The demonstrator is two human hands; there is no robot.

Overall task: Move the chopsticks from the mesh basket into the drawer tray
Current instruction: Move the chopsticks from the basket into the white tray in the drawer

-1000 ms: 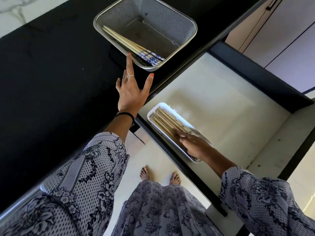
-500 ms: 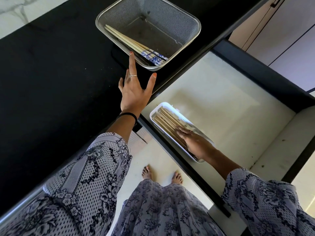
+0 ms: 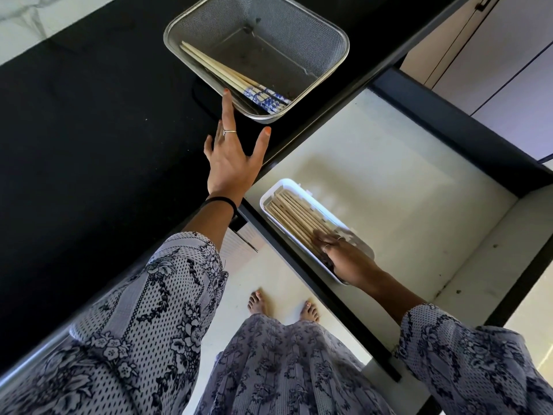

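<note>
At basket rim (image 3: 263, 118): left hand (image 3: 230, 163) fingertip; right hand (image 3: 344, 256) on tray (image 3: 269, 193).

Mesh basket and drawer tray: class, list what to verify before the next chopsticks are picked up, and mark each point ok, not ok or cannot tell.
1. Chopsticks left in the mesh basket: ok.
2. Left hand free, fingers straight, reaching the basket rim: ok.
3. Drawer open: ok.
4. Drawer tray has spare room: cannot tell.
5. Right hand out of the tray: not ok, it rests on the chopsticks there.
</note>
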